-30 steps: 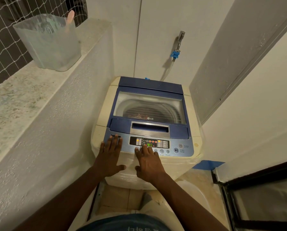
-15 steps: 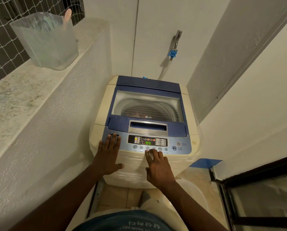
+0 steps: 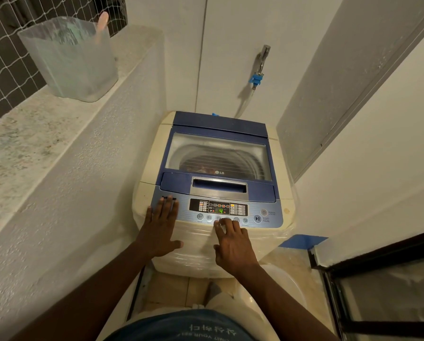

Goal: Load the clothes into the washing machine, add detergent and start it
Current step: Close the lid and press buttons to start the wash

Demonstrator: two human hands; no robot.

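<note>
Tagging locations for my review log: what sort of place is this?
Probably a narrow home laundry nook or balcony: a top-load washing machine between white walls, a wall tap with hose, and a netted ledge.

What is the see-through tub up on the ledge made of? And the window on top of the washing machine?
The tub looks like thin frosted plastic: cloudy, see-through walls with soft rounded corners. The ledge under it looks like speckled polished stone, perhaps granite. The washing machine lid window is clear and shiny, glass or hard plastic; the picture cannot settle which.

bare forearms; blue shirt point(image 3: 181, 327) with pale lettering.
</note>
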